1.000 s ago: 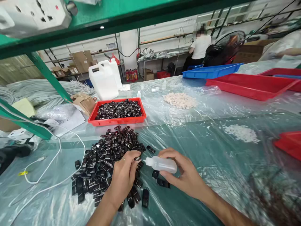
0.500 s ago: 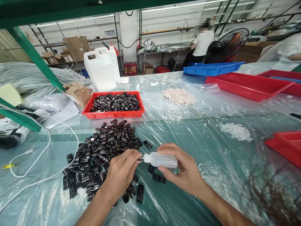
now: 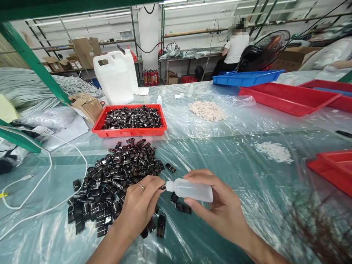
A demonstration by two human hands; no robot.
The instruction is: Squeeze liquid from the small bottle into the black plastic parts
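My right hand (image 3: 220, 207) grips a small translucent squeeze bottle (image 3: 192, 190) lying sideways, its white nozzle pointing left. My left hand (image 3: 141, 205) is closed in a pinch on a small black part (image 3: 163, 187) held right at the nozzle tip. A ring shows on one finger of that hand. Just left of and under my left hand lies a heap of several glossy black parts (image 3: 115, 176) on the plastic-covered table. A few loose black parts (image 3: 183, 208) lie below the bottle.
A red tray (image 3: 129, 132) of black parts stands behind the heap, with white jugs (image 3: 115, 79) beyond. A beige pile (image 3: 207, 110) and a white pile (image 3: 273, 151) lie to the right. Red trays (image 3: 286, 97), (image 3: 332, 170), a blue tray (image 3: 244, 77), white cable (image 3: 41, 183). A person stands far back.
Both hands hold their grip; the bottle has tilted slightly with its base lower. The view has shifted a little, so the table contents sit slightly to the left.
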